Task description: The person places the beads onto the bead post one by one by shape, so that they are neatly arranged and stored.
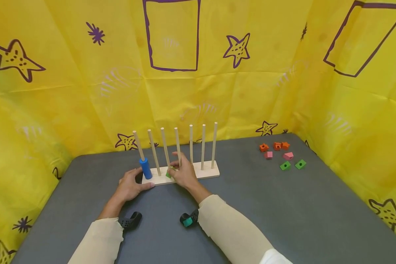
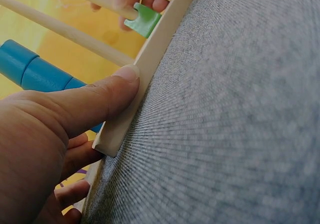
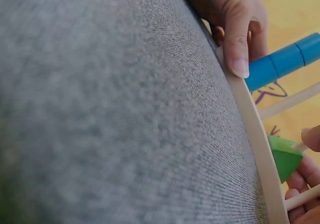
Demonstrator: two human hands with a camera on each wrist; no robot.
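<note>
A pale wooden peg base [image 1: 206, 172] with several upright pegs stands on the grey table. Several blue cylinders [image 1: 145, 168] are stacked on its leftmost peg. My left hand [image 1: 131, 185] grips the left end of the base, its thumb [image 2: 112, 94] over the front edge and its other fingers behind. Low on the third peg from the left sits a green block [image 3: 285, 158] with a hole, down at the base. My right hand [image 1: 184, 172] holds around that block, thumb near the peg just above it and fingers at its far side, partly hidden by the pegs.
To the right on the table lie loose blocks: several orange star-shaped blocks [image 1: 263, 147], two pink blocks [image 1: 288, 156] and two green blocks [image 1: 300, 164] with holes. A yellow cloth wall [image 1: 198, 95] with purple drawings surrounds the table's back and sides.
</note>
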